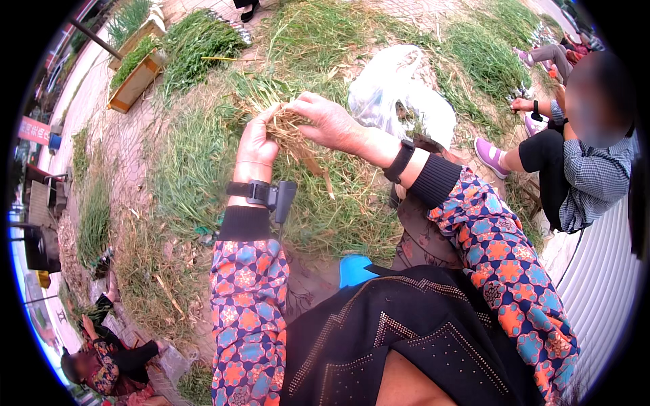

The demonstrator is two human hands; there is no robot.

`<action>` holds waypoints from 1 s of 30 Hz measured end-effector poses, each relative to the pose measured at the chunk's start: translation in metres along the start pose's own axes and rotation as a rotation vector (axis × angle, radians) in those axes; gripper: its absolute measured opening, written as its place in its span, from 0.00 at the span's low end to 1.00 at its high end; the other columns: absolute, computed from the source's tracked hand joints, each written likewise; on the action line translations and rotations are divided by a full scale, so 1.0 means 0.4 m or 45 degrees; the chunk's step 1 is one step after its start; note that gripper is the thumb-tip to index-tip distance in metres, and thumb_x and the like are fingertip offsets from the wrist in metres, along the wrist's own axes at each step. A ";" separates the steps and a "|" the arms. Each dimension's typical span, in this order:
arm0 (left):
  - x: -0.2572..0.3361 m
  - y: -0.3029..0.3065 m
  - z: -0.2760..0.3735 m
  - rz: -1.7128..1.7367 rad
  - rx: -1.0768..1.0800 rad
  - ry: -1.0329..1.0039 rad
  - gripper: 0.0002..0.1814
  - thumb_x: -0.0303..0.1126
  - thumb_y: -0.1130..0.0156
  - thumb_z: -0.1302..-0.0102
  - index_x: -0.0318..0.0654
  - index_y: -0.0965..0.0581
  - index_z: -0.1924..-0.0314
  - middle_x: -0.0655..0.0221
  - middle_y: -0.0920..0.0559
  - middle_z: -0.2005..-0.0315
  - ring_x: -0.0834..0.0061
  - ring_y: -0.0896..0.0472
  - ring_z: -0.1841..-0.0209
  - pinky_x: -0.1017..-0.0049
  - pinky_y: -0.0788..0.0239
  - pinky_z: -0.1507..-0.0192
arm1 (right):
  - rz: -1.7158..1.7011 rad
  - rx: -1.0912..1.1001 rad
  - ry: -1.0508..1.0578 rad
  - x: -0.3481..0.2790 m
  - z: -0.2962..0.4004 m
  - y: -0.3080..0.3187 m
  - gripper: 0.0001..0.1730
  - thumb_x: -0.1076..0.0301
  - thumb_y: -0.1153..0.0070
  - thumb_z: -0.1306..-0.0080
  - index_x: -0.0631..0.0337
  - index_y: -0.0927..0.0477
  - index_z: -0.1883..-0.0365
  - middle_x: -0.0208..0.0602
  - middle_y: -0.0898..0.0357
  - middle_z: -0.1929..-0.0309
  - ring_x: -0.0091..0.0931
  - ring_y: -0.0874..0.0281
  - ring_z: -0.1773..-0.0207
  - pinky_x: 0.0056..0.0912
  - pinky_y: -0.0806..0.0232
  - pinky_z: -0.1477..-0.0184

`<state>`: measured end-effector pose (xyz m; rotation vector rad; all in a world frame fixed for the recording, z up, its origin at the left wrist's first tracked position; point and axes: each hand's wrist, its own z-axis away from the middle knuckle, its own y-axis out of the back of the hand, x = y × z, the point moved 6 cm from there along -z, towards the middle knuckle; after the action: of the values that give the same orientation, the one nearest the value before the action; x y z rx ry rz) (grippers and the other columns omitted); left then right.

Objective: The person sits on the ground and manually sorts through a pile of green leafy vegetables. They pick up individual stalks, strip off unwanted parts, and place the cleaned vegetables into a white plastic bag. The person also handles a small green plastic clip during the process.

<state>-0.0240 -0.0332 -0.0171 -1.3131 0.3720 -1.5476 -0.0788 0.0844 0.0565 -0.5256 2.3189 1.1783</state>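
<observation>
My left hand holds a bunch of green stalks with dry, straw-coloured leaves at the bunch's left side. On its right side, the fingers of my right hand pinch the dry leaves. Withered strands hang down below both hands, and the green part points away to the upper left. Loose green stalks and straw cover the ground beneath. Just beyond my right wrist sits a white plastic bag, its contents partly visible. Something blue shows by my lap.
A person in a checked shirt sits close on the right, beside a ribbed metal surface. Another person sits at the lower left. Bundled greens and an orange-edged box of greens stand at the upper left.
</observation>
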 end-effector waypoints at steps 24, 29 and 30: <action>0.138 -0.064 0.125 -0.558 0.002 -0.716 0.10 0.19 0.41 0.45 0.31 0.25 0.61 0.66 0.20 0.69 0.75 0.21 0.69 0.78 0.27 0.67 | 0.526 -0.236 -1.016 0.411 0.050 0.025 0.15 0.60 0.54 0.41 0.54 0.22 0.60 0.43 0.24 0.57 0.38 0.26 0.54 0.38 0.34 0.53; 0.192 0.017 0.107 -0.274 0.153 -0.813 0.06 0.19 0.42 0.44 0.28 0.25 0.65 0.64 0.21 0.72 0.74 0.23 0.73 0.75 0.27 0.73 | 0.176 0.466 -0.686 0.337 -0.006 0.136 0.10 0.66 0.53 0.40 0.53 0.23 0.61 0.40 0.23 0.58 0.37 0.25 0.57 0.35 0.33 0.56; 0.189 0.034 0.101 -0.258 0.221 -0.771 0.05 0.20 0.42 0.44 0.27 0.24 0.66 0.63 0.21 0.73 0.73 0.23 0.73 0.75 0.27 0.74 | 0.109 0.624 -0.572 0.317 -0.008 0.156 0.10 0.68 0.53 0.39 0.53 0.23 0.61 0.39 0.23 0.58 0.37 0.25 0.58 0.34 0.32 0.57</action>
<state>0.0268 -0.0872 0.0282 -1.6334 -0.2774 -1.2279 -0.2156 0.1016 0.0250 0.0176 2.1307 0.6337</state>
